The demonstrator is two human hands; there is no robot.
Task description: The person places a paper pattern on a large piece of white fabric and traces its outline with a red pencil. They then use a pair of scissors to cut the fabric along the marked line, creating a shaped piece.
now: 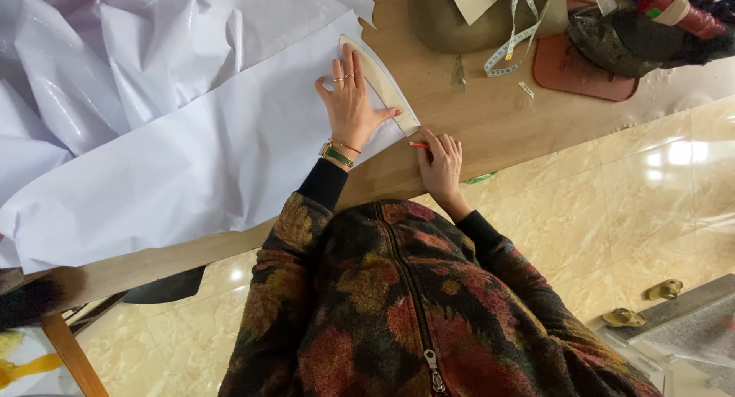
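Head view: cream curved ruler (380,81) lies flat on white paper (214,160).

Left hand (351,98): spread flat, palm down, on a curved cream pattern ruler (380,83) lying on a white paper sheet (191,160). Right hand (442,163): closed around a red pencil (419,145), tip at the ruler's near end, just beside the left thumb. Wooden table (490,121): beneath both. Measuring tape (521,29): beyond the right hand, well apart. Rust-coloured mat (574,75): farther right.
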